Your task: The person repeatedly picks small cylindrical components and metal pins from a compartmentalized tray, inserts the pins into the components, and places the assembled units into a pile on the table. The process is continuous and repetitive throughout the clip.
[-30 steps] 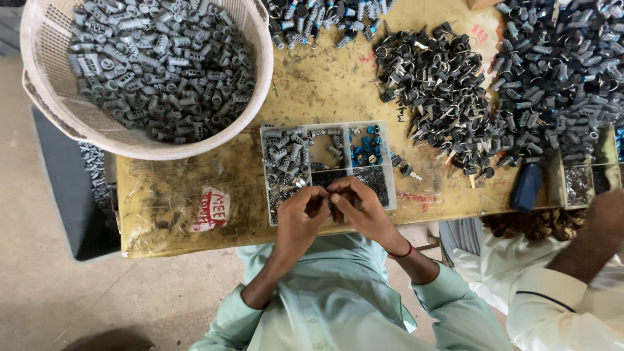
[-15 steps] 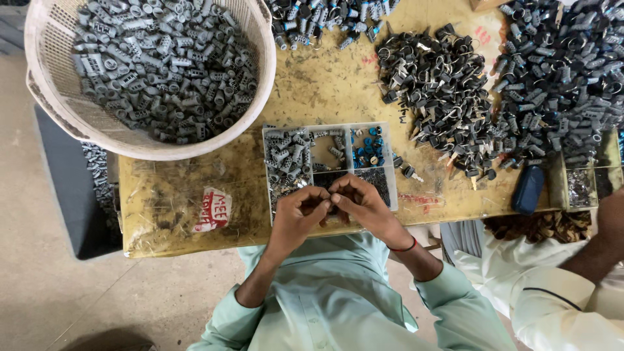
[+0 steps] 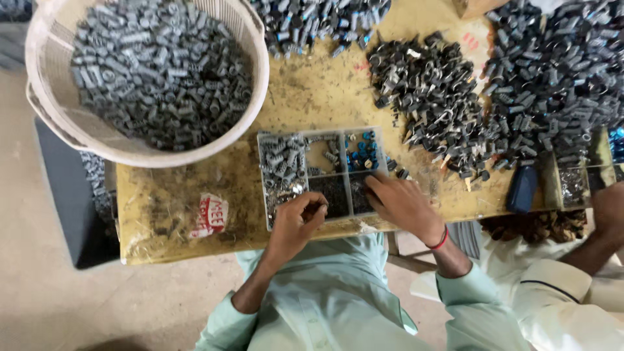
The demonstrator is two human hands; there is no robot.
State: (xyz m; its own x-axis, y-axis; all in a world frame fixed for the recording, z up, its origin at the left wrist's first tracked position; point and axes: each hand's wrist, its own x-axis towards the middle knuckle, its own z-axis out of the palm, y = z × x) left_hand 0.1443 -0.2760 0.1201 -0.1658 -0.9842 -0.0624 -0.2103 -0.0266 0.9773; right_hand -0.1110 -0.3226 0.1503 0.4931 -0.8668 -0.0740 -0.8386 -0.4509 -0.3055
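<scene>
1. One worn yellow surface (image 3: 312, 110) fills the view from above, scattered with heaps of small parts.
2. Resting on its left end and overhanging the edge, a round white basket (image 3: 39, 97) holds a mound of grey plastic cylinders (image 3: 156, 78).
3. Two dark heaps lie to the right: black clip-like pieces (image 3: 429, 97) near the middle and grey-blue parts (image 3: 559, 71) beside them at the far right.
4. Near the front edge sits a clear divided tray (image 3: 323, 132), its compartments holding grey cylinders, blue-tipped bits and fine dark pieces.
5. At the lower right, a co-worker's pale sleeve (image 3: 552, 299) and forearm reach toward the surface.
6. The right hand (image 3: 403, 201) lies over the tray's lower right compartment, fingers spread and pressed down into it; whether the grip holds anything cannot be told.
7. The left hand (image 3: 296, 224) hovers at the tray's front edge, grip pinched together on a small dark part (image 3: 321, 208).
</scene>
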